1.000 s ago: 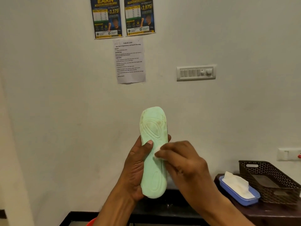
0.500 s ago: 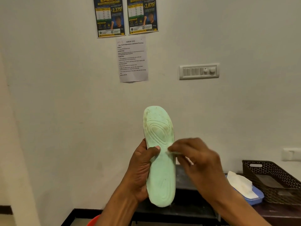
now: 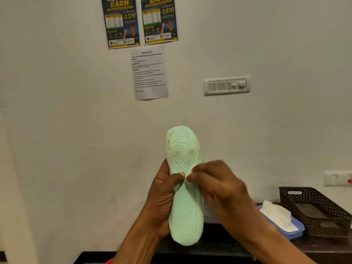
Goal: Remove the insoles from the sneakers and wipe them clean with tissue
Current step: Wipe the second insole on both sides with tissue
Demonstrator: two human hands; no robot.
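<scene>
White wall behind, dark counter below. My left hand gripped the pale green foam insole upright, patterned side toward me for access; right hand pinched a white tissue wad against its middle.

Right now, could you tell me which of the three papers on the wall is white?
The white printed sheet, hanging lowest, below the two dark blue-and-yellow posters.

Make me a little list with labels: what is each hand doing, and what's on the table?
left hand: grips the insole upright, thumb across its front
right hand: pinches a white tissue against the insole's middle
insole: pale green, dirty marks near the top
table: blue tissue box, brown basket beside it
</scene>
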